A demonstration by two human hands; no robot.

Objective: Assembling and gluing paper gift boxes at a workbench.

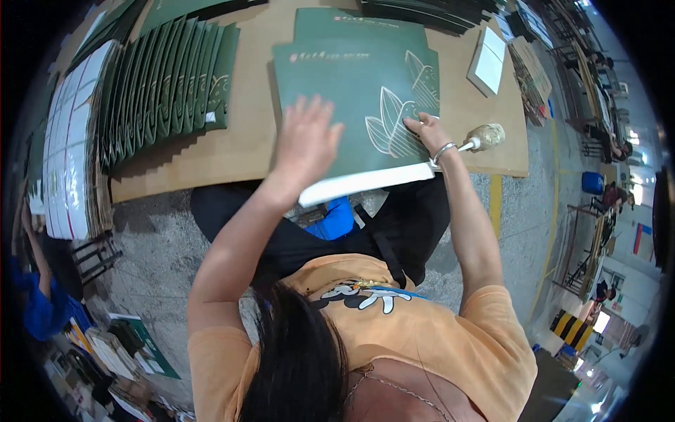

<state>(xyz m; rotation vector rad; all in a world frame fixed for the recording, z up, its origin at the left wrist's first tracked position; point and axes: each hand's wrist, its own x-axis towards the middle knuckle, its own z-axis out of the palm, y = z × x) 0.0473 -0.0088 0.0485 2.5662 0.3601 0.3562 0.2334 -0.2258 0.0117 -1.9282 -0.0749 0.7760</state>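
Note:
A flat green paper bag point(330, 91) with a pale leaf-like line drawing lies in front of me, over another green one point(362, 27). Along its near edge runs a white strip point(365, 184). My left hand point(307, 137) is over the bag's left part, fingers stretched out and slightly blurred; whether it touches the surface I cannot tell. At the right edge, my right hand point(427, 133) grips the bag, thumb on the printed face and some fingers hidden. By my right wrist lies a white stick with a lumpy beige head point(486, 136).
A fanned row of green folded bags point(172, 88) stands on the brown table point(246, 151) to the left, beside a tall white-edged stack point(70, 148). More green pieces point(429, 14) lie at the back. A white box point(487, 62) sits at the right.

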